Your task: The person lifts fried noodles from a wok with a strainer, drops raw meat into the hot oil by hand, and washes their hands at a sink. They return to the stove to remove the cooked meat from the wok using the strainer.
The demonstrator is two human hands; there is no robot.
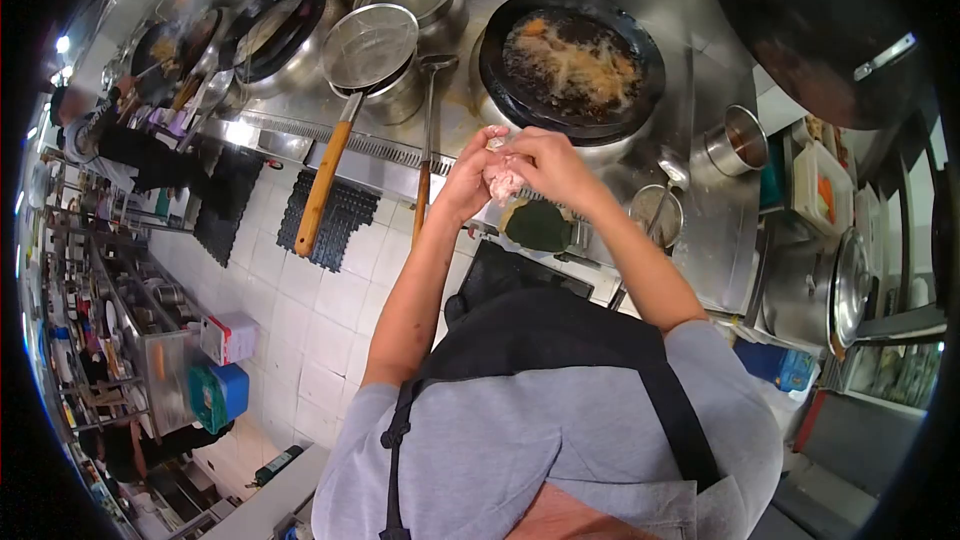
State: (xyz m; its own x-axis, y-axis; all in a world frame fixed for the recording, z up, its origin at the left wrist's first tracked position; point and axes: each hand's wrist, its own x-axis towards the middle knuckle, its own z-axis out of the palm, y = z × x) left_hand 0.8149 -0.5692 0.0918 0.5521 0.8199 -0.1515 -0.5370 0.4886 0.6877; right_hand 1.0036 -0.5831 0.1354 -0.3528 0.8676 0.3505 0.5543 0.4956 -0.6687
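Observation:
A pale pink, floury-looking lump of what seems to be raw meat (504, 183) is held between both hands, just in front of the wok. My left hand (468, 178) is closed around its left side. From the right, my right hand (553, 166) pinches it with bent fingers. Beyond the hands, a black wok (650, 90) holds bubbling dark oil, with golden-brown pieces (570, 65) frying in it. Below my hands is a container with a dark green inside (537, 225), partly hidden by the meat and my apron.
A wooden-handled strainer (372, 45) rests over a pot left of the wok, its handle jutting past the stove edge. Nearby lies a long ladle or spatula (430, 110). At right stand a steel pot (737, 140) and a small pot (657, 215). Another person (95, 130) works at far left.

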